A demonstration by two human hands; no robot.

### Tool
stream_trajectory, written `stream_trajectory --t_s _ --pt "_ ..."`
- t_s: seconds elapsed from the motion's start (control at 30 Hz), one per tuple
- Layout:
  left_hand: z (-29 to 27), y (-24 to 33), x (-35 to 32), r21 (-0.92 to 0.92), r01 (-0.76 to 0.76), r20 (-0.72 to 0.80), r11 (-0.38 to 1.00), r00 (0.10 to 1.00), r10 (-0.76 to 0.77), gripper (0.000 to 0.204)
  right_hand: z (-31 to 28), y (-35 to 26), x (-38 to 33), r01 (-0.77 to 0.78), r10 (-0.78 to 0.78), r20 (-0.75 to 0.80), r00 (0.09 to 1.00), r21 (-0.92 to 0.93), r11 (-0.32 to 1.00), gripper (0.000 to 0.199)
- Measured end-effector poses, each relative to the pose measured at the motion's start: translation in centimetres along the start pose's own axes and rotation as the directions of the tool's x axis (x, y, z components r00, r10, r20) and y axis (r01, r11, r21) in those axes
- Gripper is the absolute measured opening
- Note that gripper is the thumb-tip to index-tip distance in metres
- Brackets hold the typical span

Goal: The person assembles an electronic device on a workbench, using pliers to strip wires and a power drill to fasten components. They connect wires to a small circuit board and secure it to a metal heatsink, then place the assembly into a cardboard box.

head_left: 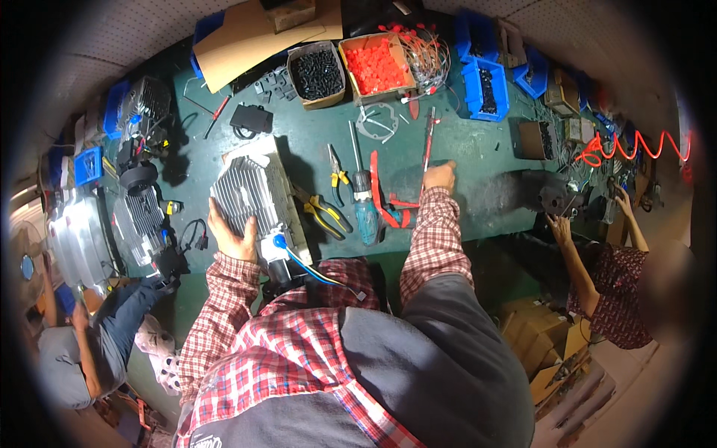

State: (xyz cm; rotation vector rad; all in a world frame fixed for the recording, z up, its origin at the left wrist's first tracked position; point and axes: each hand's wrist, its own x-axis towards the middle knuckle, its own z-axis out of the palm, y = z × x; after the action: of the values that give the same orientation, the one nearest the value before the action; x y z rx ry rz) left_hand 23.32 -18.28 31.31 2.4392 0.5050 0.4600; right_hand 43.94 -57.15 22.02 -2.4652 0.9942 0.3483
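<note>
My left hand [234, 235] lies over the near left side of a finned silver metal housing [245, 187], its thumb and fingers apart on the casing. A blue round connector [280, 240] with blue, white and yellow wires sticks out of the housing's near end. Farther right, my right hand [439, 177] is closed in a fist around the lower end of a slim red tool with a metallic shaft [428, 138]. Between my hands lie pliers with yellow-black handles [328, 215], needle-nose pliers [338, 178], a teal power screwdriver [364, 205] and a bent red tool [379, 187].
Along the back stand a box of black screws [317, 73], a box of red caps [376, 66], a wire bundle [427, 60] and blue bins [485, 89]. More housings [140, 213] stand left. Co-workers sit at both sides; one's hand [559, 228] is at the right.
</note>
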Motion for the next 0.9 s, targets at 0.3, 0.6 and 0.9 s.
stream_trajectory --t_s 0.3,0.6,0.9 --pt "-0.2 -1.2 -1.1 -0.018 0.021 -0.021 1.0 1.0 -0.021 0.093 -1.3 -7.9 9.4 0.486 -0.598 -0.448 0.664 -0.348 0.802 0.043" --pt "-2.1 -1.4 -0.7 -0.103 0.164 0.063 0.981 0.985 -0.158 0.1 -3.0 -13.6 9.5 0.735 -0.709 -0.309 0.634 -0.046 0.677 0.03" --pt "-17.2 -14.4 10.8 -0.322 0.508 -0.236 0.799 0.774 -0.587 0.03 -8.5 -5.7 0.7 0.714 -0.721 -0.376 0.582 -0.187 0.674 0.034"
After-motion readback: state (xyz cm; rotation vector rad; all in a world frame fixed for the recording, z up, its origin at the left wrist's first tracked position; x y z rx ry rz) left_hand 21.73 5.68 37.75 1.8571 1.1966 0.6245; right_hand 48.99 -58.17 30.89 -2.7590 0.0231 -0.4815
